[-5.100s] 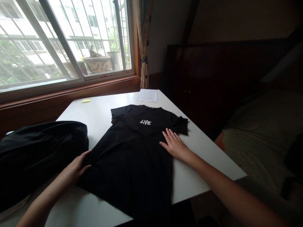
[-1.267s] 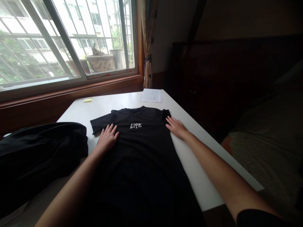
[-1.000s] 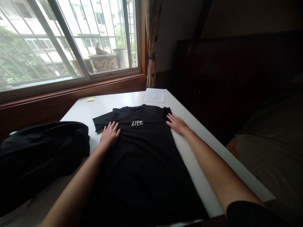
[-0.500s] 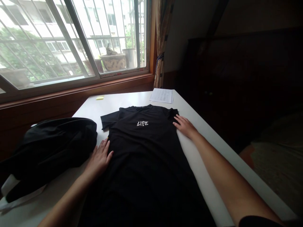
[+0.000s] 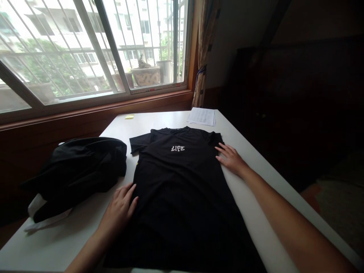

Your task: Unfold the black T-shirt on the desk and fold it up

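A black T-shirt (image 5: pixel 182 189) with a pale print on its chest lies spread on the white table (image 5: pixel 85 227), its collar towards the far end. My left hand (image 5: pixel 121 203) rests palm down on the shirt's left edge, fingers a little apart. On the other side, my right hand (image 5: pixel 231 158) touches the shirt's right edge just below the sleeve, its fingers spread. Neither hand grasps the cloth.
A heap of black cloth (image 5: pixel 85 167) with a white part lies on the table's left side. Paper sheets (image 5: pixel 201 116) and a yellow note (image 5: pixel 129 116) are at the far end. Beyond stands a barred window (image 5: pixel 85 57) beside a curtain (image 5: pixel 202 57).
My left hand has slid nearer along the shirt's left edge. The view has shifted, so the table and shirt appear further right. My right hand stays by the sleeve, slightly lower.
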Motion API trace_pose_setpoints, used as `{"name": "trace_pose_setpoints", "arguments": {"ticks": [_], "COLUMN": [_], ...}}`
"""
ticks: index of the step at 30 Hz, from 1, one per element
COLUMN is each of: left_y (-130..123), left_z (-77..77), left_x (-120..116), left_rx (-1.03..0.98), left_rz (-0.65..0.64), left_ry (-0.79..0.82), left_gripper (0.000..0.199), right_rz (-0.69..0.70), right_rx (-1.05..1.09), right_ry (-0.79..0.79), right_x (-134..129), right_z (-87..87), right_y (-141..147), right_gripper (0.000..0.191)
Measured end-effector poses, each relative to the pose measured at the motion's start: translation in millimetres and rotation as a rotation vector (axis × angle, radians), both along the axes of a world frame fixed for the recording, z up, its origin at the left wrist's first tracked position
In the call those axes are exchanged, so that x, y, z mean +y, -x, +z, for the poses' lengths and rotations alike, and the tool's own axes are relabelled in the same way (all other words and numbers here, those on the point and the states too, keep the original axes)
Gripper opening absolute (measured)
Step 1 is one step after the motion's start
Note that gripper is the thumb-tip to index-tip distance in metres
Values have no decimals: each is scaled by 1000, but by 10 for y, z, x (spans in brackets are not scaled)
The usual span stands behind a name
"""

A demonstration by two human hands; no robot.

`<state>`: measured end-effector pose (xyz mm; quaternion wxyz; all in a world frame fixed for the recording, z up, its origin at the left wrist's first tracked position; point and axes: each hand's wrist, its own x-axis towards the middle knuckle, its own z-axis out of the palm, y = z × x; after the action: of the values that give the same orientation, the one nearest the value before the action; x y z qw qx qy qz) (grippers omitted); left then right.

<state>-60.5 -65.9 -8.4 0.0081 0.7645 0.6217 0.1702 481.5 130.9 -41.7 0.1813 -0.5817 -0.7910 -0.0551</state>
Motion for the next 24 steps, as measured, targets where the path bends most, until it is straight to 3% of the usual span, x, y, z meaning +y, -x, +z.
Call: {"name": "trace_pose_setpoints", "arguments": {"ticks": [5,9,15,17,19,21,24], "left_y": [-27,-31,203,269,272,213,69], "left_z": [239,409,601,594,545,473,372], "left_x": [91,121,330,531,778,1028,1321], "left_rx": [-315,-380,-542,-570,-491,-412,-403], "left_rz": [-23,-61,-75,-21,54,102,130], "left_ry": [188,439,679,630,472,327,242], "left_gripper": [46,45,65,68,62,52,49], "right_rz": [32,59,80,81,78,81,87], "right_rx": [-1,-13,-22,-24,-24,-22,-20], "right_ry": [-13,-18,-25,-25,-32,-41,-47], "right_x": [-85,-35,-8,-11,-14,-18,-33], "right_z": [-10,-71,-108,-103,-96,-88,-67], "right_y": [-34,-92,-135,-135,-130,-122,-103], "right_gripper": [53,53,53,53,53,53,54]}}
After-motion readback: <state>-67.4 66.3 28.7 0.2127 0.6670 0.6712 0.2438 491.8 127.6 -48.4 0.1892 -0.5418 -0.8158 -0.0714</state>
